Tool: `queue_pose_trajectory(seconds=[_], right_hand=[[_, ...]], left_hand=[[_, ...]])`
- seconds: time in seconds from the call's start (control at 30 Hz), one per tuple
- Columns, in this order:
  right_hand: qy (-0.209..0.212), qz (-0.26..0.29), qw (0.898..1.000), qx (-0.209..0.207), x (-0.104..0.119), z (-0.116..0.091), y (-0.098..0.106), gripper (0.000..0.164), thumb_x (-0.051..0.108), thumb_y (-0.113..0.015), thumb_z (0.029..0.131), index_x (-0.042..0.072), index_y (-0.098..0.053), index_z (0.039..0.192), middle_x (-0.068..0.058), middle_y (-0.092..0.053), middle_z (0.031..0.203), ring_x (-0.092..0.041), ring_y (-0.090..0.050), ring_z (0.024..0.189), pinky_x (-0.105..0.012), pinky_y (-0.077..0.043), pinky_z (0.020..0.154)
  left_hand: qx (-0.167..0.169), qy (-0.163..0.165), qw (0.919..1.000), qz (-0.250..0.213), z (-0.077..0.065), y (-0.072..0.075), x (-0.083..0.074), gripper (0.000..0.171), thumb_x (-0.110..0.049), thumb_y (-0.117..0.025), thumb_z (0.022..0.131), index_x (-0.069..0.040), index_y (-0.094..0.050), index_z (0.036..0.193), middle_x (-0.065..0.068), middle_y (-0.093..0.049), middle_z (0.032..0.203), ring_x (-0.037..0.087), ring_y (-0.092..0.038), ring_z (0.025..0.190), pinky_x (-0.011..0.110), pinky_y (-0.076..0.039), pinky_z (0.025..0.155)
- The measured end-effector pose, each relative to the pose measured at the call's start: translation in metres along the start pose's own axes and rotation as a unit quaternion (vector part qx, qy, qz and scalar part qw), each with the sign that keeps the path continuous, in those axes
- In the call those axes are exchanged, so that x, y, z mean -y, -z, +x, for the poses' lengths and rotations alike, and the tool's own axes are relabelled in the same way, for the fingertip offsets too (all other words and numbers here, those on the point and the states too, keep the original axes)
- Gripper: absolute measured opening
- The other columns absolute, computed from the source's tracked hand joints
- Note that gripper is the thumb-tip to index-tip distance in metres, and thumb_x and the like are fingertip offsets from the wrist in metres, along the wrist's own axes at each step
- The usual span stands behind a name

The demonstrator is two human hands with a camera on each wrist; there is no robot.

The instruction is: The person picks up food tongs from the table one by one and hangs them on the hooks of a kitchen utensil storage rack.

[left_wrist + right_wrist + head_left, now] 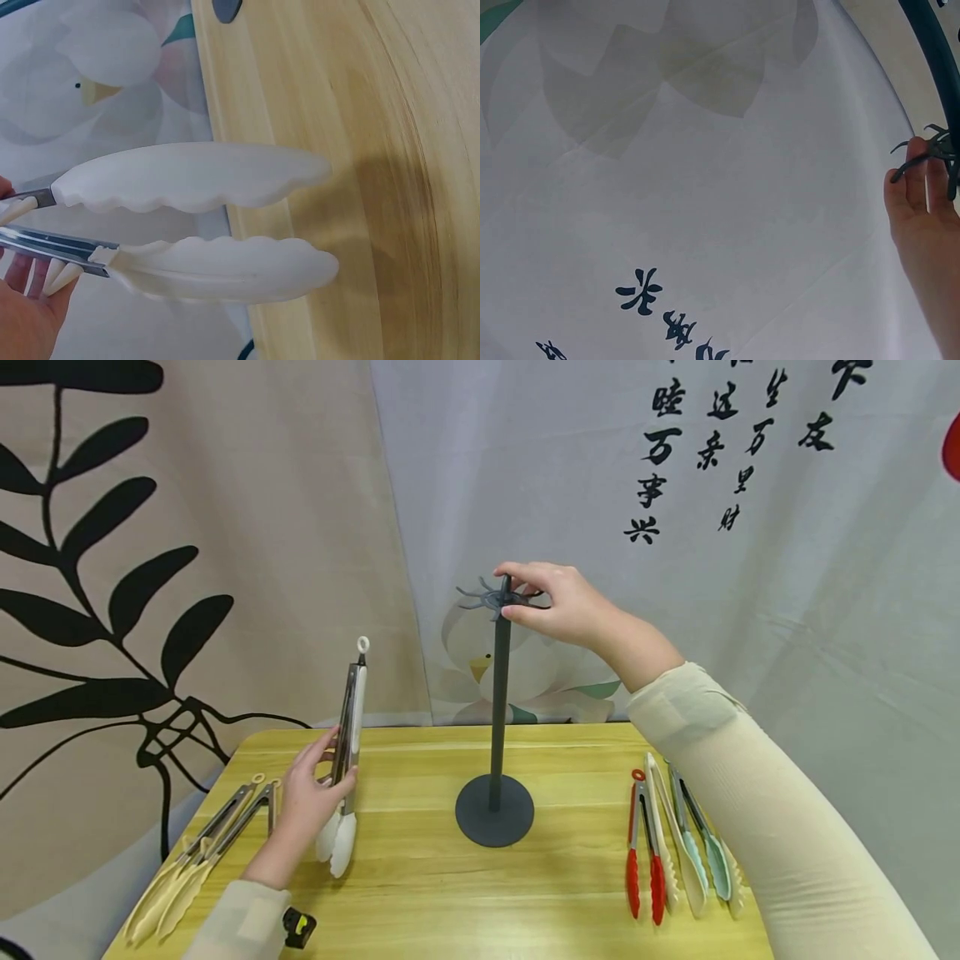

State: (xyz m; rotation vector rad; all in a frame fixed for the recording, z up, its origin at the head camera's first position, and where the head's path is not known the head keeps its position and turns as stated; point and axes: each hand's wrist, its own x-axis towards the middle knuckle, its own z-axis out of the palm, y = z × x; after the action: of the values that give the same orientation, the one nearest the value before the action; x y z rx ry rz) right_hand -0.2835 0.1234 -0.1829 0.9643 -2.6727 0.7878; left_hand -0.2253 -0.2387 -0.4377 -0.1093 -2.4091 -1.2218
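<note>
My left hand [309, 795] holds a pair of white-tipped kitchen tongs [342, 843] upright above the table's left part, hanging ring at the top. In the left wrist view their two scalloped white heads [195, 176] stand apart, with fingers at the metal arms. A dark grey utensil stand [500, 693] with a round base rises mid-table. At its top is a ring of curved hooks [480, 597], which my right hand [564, 602] pinches between thumb and fingers. In the right wrist view, fingers [916, 191] reach behind a hook; the stand's far side is cut off.
Cream-tipped tongs [176, 881] lie at the table's left edge. On the right lie red tongs [657, 881] beside cream and pale green ones [718, 868]. A small black and yellow object [299, 927] sits by the left wrist. Printed curtains hang behind the wooden table [420, 893].
</note>
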Motion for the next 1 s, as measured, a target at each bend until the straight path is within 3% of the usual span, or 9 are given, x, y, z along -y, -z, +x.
queue_pose_trajectory(seconds=[0.47,0.67,0.77,1.0], right_hand=[[0.002,-0.003,1.000,-0.003,-0.002,0.001,-0.001,0.051,0.029,-0.061,0.092,0.022,-0.046,0.140,-0.005,-0.055,0.128,-0.026,-0.052,0.116,-0.045,-0.041,0.099],[0.007,-0.001,1.000,-0.005,-0.002,0.000,-0.001,0.050,0.028,-0.061,0.091,0.021,-0.047,0.139,-0.005,-0.055,0.128,-0.026,-0.053,0.115,-0.044,-0.042,0.099],[0.009,0.002,1.000,-0.005,-0.002,0.000,-0.001,0.051,0.028,-0.061,0.091,0.021,-0.047,0.139,-0.005,-0.055,0.128,-0.026,-0.053,0.116,-0.044,-0.041,0.099],[0.006,0.002,1.000,-0.007,-0.002,0.000,-0.002,0.051,0.029,-0.061,0.091,0.022,-0.047,0.139,-0.006,-0.055,0.127,-0.026,-0.052,0.116,-0.045,-0.041,0.099]], left_hand=[[0.008,-0.006,0.9993,-0.036,0.001,-0.002,-0.010,0.076,-0.003,-0.072,0.079,-0.023,-0.040,0.145,0.009,-0.054,0.122,0.016,-0.051,0.103,0.040,-0.054,0.080],[0.018,-0.016,0.9984,-0.052,0.000,-0.004,-0.016,0.075,0.000,-0.071,0.079,-0.019,-0.040,0.145,0.013,-0.053,0.123,0.021,-0.052,0.104,0.045,-0.054,0.081],[0.019,-0.018,0.9976,-0.063,0.000,-0.004,-0.025,0.075,0.003,-0.070,0.079,-0.016,-0.039,0.145,0.015,-0.051,0.124,0.024,-0.051,0.105,0.047,-0.053,0.082],[0.025,-0.030,0.9962,-0.077,-0.006,0.001,-0.064,0.071,0.009,-0.067,0.078,-0.004,-0.041,0.142,0.021,-0.051,0.122,0.029,-0.051,0.102,0.049,-0.053,0.082]])
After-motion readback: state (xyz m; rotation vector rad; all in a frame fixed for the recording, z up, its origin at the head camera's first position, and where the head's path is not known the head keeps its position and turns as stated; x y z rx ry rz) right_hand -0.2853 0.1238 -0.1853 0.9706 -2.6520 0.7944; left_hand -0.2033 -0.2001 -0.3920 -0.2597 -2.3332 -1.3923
